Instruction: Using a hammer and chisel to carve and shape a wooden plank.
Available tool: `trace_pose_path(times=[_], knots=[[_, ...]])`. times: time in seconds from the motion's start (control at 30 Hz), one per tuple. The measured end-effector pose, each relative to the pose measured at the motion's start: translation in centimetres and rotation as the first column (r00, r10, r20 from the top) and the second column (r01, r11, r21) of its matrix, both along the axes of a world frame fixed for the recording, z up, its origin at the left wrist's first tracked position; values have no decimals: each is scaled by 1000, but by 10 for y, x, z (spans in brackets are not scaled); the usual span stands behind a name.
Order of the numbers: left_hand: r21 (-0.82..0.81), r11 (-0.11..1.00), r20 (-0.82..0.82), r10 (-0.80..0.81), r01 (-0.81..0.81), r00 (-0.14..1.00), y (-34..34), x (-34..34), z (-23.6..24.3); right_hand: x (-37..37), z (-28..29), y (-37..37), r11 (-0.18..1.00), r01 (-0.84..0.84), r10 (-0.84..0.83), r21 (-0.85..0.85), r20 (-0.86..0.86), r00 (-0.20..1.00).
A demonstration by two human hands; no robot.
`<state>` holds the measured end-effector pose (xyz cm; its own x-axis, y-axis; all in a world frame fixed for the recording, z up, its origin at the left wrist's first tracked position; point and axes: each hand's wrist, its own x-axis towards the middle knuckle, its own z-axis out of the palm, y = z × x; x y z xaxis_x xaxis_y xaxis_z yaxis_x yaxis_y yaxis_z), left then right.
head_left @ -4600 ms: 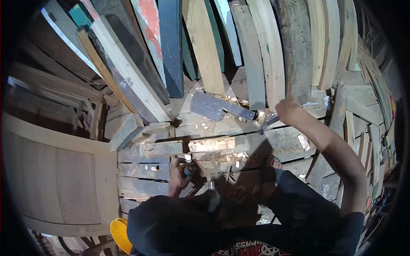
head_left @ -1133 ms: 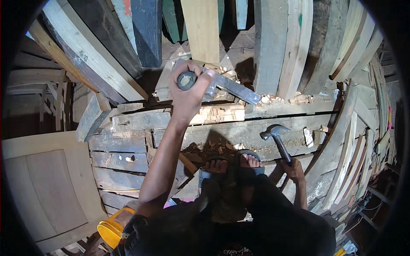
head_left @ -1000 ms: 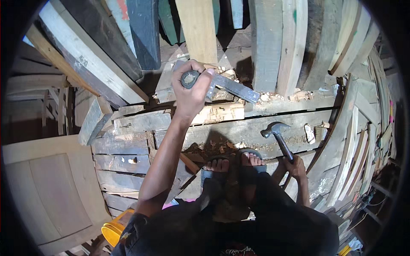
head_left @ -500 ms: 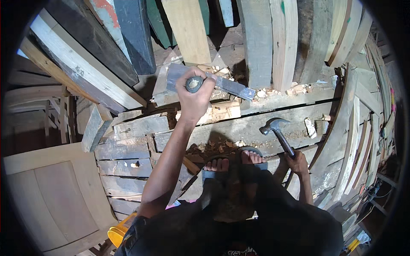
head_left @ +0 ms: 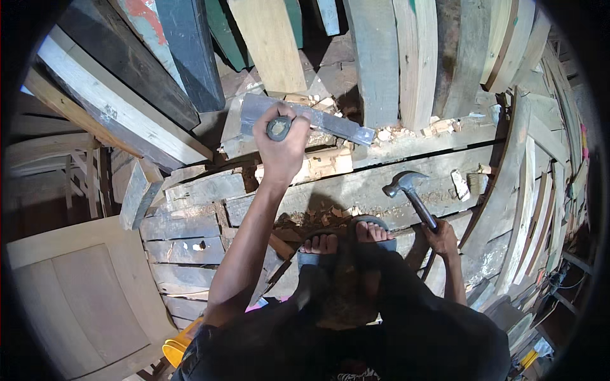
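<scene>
My left hand is closed around the upright handle of a chisel, whose round, ringed butt faces up at me. The hand hides its blade. Below that fist lies a grey piece of wood, slanting down to the right. My right hand grips a claw hammer by the lower end of its dark handle. The hammer head is raised, away from the chisel, to the right of my feet. Pale wood chips are scattered around the grey piece.
Several long timbers lean in from the far side. A pale block lies nearer me on the plank floor. My sandalled feet are close below. A panelled door stands at left; curved planks line the right.
The whole view has shifted slightly, with things appearing a little further left. Both hands keep their grips, and the hammer stays in nearly the same pose.
</scene>
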<state>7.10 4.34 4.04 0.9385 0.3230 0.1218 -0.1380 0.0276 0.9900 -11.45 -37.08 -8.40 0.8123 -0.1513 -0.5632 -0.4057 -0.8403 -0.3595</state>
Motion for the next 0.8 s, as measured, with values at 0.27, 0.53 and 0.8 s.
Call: trace_pose_path(times=[0.27, 0.53, 0.8], knots=[[76, 997, 6, -19, 19, 1000, 3, -4, 2, 4, 5, 1, 1000, 0, 0, 16, -34, 999], [31, 999, -25, -30, 31, 999, 3, -5, 1, 5, 9, 5, 1000, -24, 25, 19, -49, 998], [93, 993, 39, 65, -68, 997, 1, -3, -5, 5, 31, 9, 824, 201, -87, 531, -232, 969]])
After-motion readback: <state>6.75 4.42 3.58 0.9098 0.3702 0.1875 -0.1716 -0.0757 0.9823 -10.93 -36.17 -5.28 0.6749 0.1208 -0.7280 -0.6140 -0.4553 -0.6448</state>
